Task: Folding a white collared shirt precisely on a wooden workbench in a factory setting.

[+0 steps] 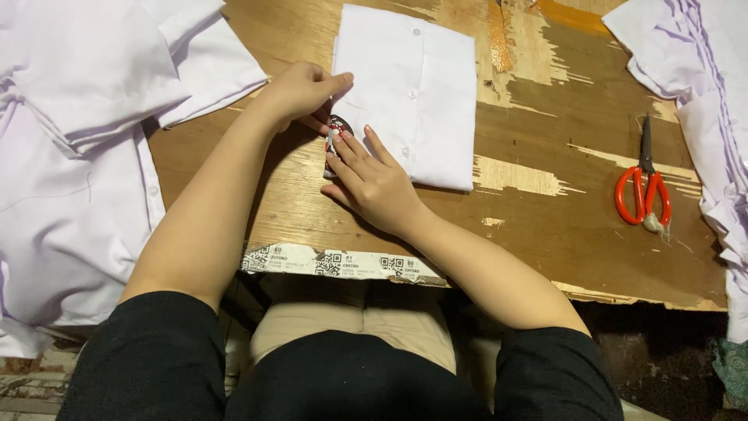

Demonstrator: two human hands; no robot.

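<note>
Item under the hands: a small dark oval badge with red and white markings (336, 134), lying at the left edge of a folded white button-front shirt (409, 93), which rests flat on a worn brown plywood table (545, 226). Most of the badge is covered by fingers; its exact material cannot be confirmed.

Left hand (300, 92): fingers curled narrow, thumb extended, pinching at the shirt edge just above the badge. Right hand (374, 183): flat and spread, fingertips pressing down on the badge and the adjoining fabric. Neither hand lifts anything clear of the table.

Handling assessment: the badge appears light, thin and probably pliable; best held by its rim between thumb and forefinger. The shirt appears soft, light and liable to slip out of its fold; it should be supported flat or taken by both side edges.

Surroundings: a heap of loose white shirts (70, 156) to the left, overhanging the table edge; another pile of white garments (701, 70) at far right. Orange-handled scissors (643, 187) lie closed, well apart from both hands. A strip of printed paper tape (335, 263) runs along the near table edge.
</note>
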